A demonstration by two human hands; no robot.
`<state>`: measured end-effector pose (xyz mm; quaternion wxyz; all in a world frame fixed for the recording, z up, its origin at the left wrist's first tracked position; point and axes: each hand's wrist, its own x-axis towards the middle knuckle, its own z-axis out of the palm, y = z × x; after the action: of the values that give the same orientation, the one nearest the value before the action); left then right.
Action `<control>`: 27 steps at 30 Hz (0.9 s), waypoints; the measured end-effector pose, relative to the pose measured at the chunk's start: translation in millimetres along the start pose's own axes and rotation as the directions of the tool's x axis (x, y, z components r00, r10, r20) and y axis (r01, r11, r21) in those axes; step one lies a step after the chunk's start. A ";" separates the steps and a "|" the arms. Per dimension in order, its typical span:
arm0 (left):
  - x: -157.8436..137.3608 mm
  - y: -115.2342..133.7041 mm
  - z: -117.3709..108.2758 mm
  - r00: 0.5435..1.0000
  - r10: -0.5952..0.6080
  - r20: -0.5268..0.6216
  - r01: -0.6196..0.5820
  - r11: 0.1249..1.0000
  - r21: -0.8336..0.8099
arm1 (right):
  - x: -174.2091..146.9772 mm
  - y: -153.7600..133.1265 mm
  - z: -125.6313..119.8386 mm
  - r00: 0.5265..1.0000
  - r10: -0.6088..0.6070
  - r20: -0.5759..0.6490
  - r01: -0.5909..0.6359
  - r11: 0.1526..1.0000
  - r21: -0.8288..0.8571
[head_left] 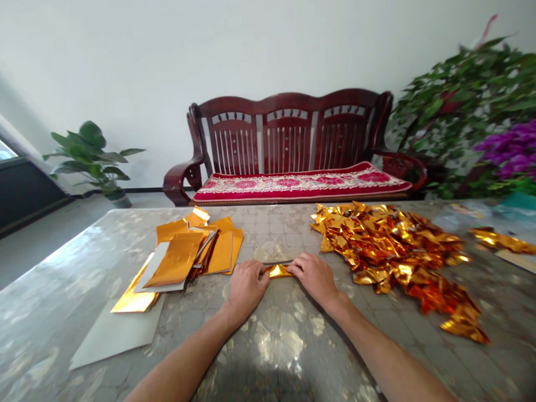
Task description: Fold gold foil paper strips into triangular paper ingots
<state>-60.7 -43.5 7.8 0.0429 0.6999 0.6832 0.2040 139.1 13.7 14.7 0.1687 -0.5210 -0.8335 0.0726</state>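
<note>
A narrow folded strip of gold foil paper lies across the middle, close to the tabletop. My left hand pinches its left end, and my right hand pinches its right end. The middle of the strip shines between them. To the left of my left hand is a loose stack of flat gold foil sheets, some with pale grey backs showing. On the right, beyond my right hand, spreads a heap of folded gold foil pieces with pointed ends.
A pale grey sheet lies under the stack on the patterned table. At the far right are another foil piece and clear plastic. A dark red wooden bench stands behind the table, with plants to either side.
</note>
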 end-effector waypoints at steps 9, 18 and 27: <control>6.4 5.8 0.3 0.996 -0.063 0.061 0.060 0.997 0.049 | 0.0 -2.0 6.7 0.998 0.022 -0.054 -0.024 0.999 -0.028; 3.9 12.3 -2.2 0.992 -0.110 0.059 0.101 0.986 0.134 | 2.9 -1.1 11.2 0.997 0.025 -0.075 -0.028 0.999 -0.039; 2.7 12.0 -1.4 0.985 -0.165 0.057 0.155 0.977 0.149 | 2.1 0.1 11.0 0.997 0.022 -0.076 -0.023 1.000 -0.019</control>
<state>-49.9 -41.9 13.8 0.0321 0.6505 0.7484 0.1256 134.4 16.2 4.9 0.1941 -0.5344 -0.8213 0.0463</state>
